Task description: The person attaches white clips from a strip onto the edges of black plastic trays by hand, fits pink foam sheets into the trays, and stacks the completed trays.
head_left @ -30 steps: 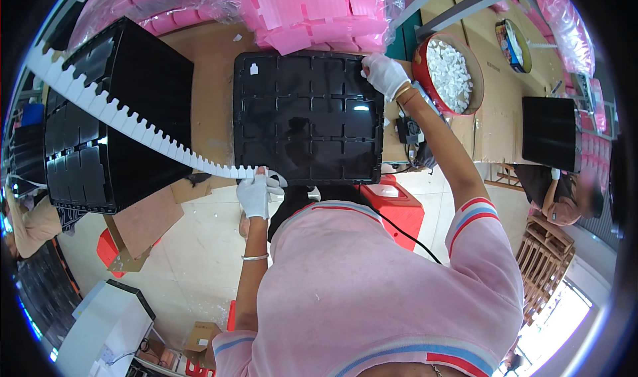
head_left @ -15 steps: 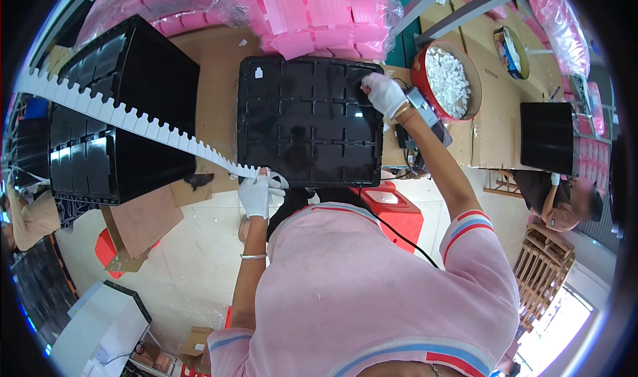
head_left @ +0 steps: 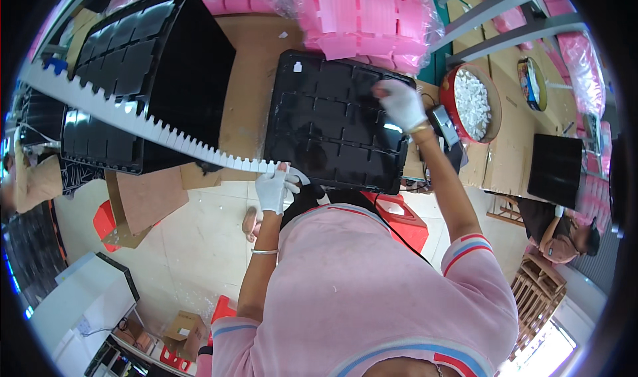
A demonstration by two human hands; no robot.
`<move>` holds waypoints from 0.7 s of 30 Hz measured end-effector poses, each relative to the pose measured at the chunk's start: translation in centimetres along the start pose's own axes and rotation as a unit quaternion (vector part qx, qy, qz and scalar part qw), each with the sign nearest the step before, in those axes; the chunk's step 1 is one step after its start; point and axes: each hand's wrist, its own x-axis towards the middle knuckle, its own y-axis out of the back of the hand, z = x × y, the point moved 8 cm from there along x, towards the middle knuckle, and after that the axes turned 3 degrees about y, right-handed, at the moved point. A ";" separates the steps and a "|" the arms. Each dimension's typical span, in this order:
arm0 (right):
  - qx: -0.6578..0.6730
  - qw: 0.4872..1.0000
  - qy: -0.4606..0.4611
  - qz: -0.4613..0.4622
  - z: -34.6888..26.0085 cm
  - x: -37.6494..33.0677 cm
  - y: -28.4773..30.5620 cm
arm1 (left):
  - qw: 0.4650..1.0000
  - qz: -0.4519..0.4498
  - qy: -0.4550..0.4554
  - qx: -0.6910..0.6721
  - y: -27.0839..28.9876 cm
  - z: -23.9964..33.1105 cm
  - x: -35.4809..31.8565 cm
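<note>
head view: our left hand (head_left: 271, 189) grips the white strip (head_left: 143, 124)'s end; it looks light, floppy. our right hand (head_left: 401, 104) presses fingers on the black tray (head_left: 332, 128), thin and stiff-looking.

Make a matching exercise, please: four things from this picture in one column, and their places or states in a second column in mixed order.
Things:
1. long white notched strip
2. black compartment tray
3. round red tub of white pieces
4. stack of black trays

Places:
a. under the gloved right hand
b. at the far left of the bench
c. its end pinched by the gloved left hand
d. to the right of the right hand

Pairs: 1-c, 2-a, 3-d, 4-b
</note>
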 end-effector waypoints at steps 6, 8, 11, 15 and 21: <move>-0.037 0.982 0.183 -0.009 -8.5 7.5 -12.4 | 0.998 -0.025 -0.047 0.026 0.5 0.8 -0.2; -0.081 0.977 0.198 0.006 -9.5 9.2 -13.8 | 0.997 -0.020 -0.050 0.049 0.5 1.1 -0.1; -0.222 0.958 0.178 -0.035 -8.7 10.3 -16.2 | 0.997 -0.018 -0.077 0.000 0.5 0.6 0.2; -0.269 0.943 0.191 -0.049 -9.6 10.5 -17.0 | 0.996 -0.040 -0.076 -0.017 0.7 -0.6 1.2; -0.241 0.959 0.133 -0.066 -8.7 11.4 -17.1 | 0.997 -0.048 -0.045 0.049 1.0 -0.5 1.5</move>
